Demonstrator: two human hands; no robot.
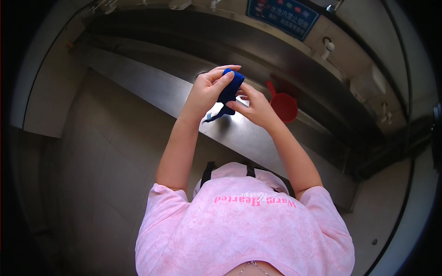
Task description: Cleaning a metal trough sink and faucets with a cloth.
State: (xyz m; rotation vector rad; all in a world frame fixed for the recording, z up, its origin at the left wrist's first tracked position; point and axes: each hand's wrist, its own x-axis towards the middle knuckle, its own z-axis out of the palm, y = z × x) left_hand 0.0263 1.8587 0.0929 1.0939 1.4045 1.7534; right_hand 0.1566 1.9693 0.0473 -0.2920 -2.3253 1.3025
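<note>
A dark blue cloth (230, 90) is folded between my two hands above the front ledge of a stainless steel trough sink (145, 93). My left hand (210, 86) pinches its upper part, the thumb lying on the near face. From the right, my right hand (252, 105) reaches to the cloth with its fingers curled behind it and its thumb by the lower part; how firmly it grips cannot be told. A loose end of the cloth hangs down to the left, with a small pale tag on it.
Just right of my right hand, a red plastic dipper (284, 107) rests in the trough. White taps (328, 50) line the wall behind, below a blue sign (283, 17) bearing writing. A white soap dispenser (372, 82) appears mounted at the right. Tiled floor (103, 138) lies at the left.
</note>
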